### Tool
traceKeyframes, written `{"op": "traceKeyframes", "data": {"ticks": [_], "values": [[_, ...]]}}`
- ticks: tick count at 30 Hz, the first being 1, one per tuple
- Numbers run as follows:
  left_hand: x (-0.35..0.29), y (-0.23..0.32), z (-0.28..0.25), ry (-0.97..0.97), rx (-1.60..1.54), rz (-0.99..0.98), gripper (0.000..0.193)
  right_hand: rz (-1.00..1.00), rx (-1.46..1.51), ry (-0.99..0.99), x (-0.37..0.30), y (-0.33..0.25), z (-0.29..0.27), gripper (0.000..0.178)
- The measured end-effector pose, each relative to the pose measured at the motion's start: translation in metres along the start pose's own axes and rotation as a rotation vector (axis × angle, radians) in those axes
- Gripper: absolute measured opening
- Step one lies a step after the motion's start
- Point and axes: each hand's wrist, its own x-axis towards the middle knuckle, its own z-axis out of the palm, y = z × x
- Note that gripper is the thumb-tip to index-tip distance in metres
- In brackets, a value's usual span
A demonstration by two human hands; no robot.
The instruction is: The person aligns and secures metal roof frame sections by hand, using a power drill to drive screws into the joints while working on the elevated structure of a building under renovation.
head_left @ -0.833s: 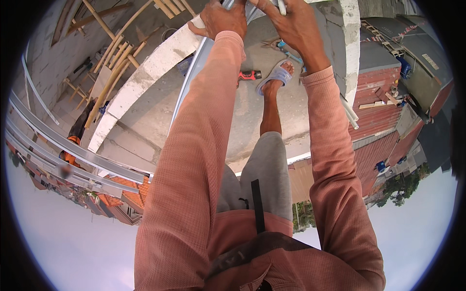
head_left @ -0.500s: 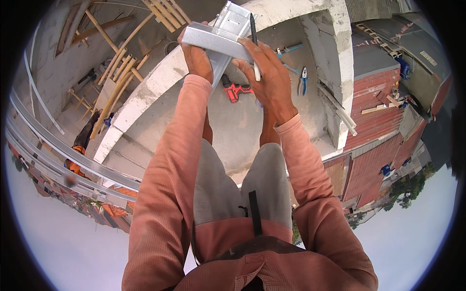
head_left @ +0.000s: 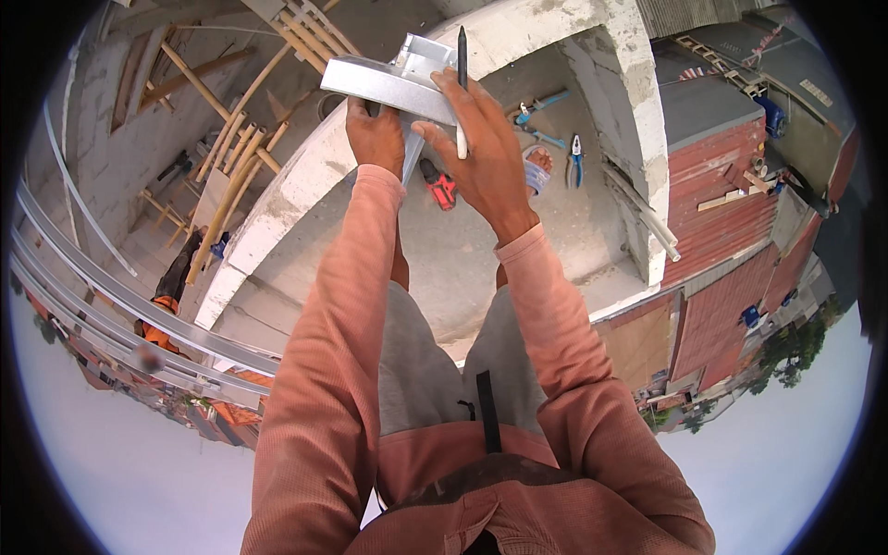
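a silver metal channel [head_left: 381, 85] lay across the upper part of a longer metal profile [head_left: 412, 148], above the red-and-black drill [head_left: 439, 188] in view and slightly left of it. farthest left of the drill, metal rails [head_left: 139, 301] ran past a person in orange [head_left: 164, 314]. nearer on that side were bamboo poles [head_left: 225, 220], then a white concrete ledge [head_left: 273, 220]. the left hand [head_left: 376, 139], above and left of the drill, touched the metal under the channel; its fingers were partly hidden, so i cannot tell how far they were closed. the right hand [head_left: 486, 139], above and right of the drill, was clamped on a black-and-white pen [head_left: 462, 60], a finger against the channel's right end. the hands were near each other but apart. right of the drill were a sandalled foot [head_left: 536, 171], blue-handled pliers [head_left: 575, 165] and, farther off, pale pipes [head_left: 647, 217].
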Motion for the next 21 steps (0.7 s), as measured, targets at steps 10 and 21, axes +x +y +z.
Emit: {"op": "traceKeyframes", "data": {"ticks": [10,21], "values": [[-0.002,-0.006,-0.014,0.006,-0.003,-0.027,0.038,0.438,0.731,0.486,0.003,0.029,-0.055,0.04],[-0.001,-0.004,-0.008,-0.002,-0.141,-0.08,0.041,0.075,0.261,-0.373,0.106,0.045,-0.022,0.036]]}}
